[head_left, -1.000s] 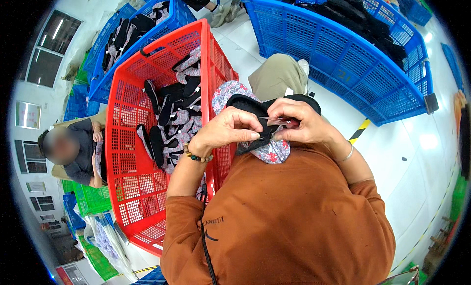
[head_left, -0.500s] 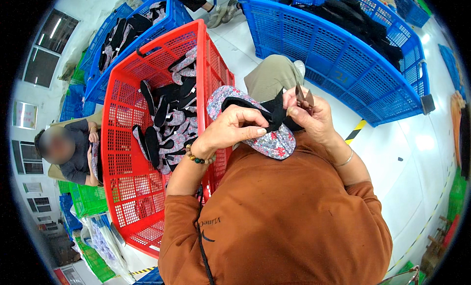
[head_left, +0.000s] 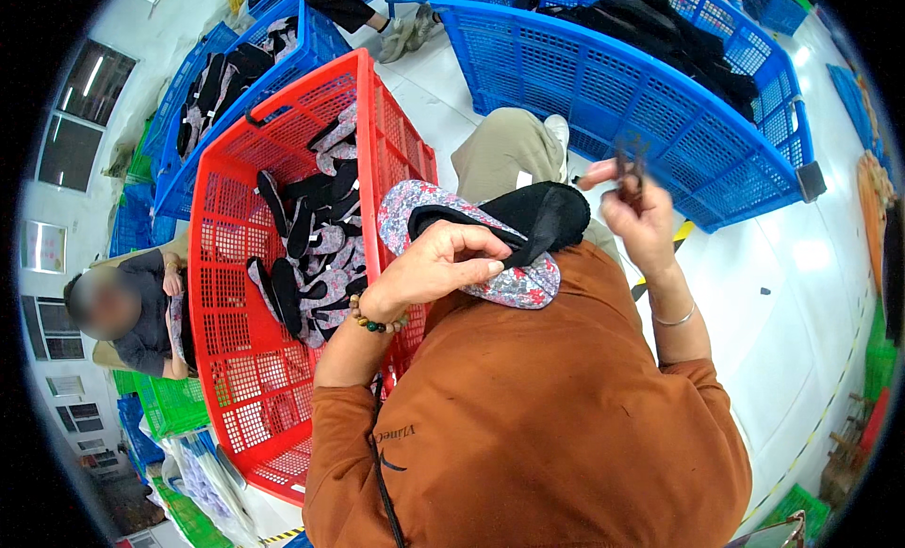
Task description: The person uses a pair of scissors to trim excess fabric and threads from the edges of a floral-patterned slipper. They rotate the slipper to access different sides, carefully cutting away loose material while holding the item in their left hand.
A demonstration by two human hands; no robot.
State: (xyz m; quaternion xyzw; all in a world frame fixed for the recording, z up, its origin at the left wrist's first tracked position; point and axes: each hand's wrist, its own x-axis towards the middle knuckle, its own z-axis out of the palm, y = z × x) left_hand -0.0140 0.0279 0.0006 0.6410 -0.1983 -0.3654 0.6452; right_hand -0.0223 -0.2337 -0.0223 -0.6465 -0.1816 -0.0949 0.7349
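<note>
Above my lap, a pair of slippers is in my left hand (head_left: 441, 263), whose thumb and fingers pinch the edges together. One floral slipper (head_left: 400, 205) has a dark lining and points left. Lying across it, the other shows a black sole (head_left: 558, 214) on the right and a floral toe (head_left: 530, 282) toward me. Apart from the slippers, to their right, my right hand (head_left: 643, 225) is closed around small dark thread snips (head_left: 630, 163), blurred by motion. The snips' blades point up and away from me.
On my left stands a red crate (head_left: 222, 293) with several floral and black slippers inside. A blue crate (head_left: 603, 86) with black pieces is ahead right; another blue crate (head_left: 320, 39) holds slippers at far left. Beyond the red crate sits a person (head_left: 141, 312).
My right hand has drawn away to the right from the slippers, carrying the snips. The black sole, bunched between both hands before, now lies spread out. My left hand keeps its grip.
</note>
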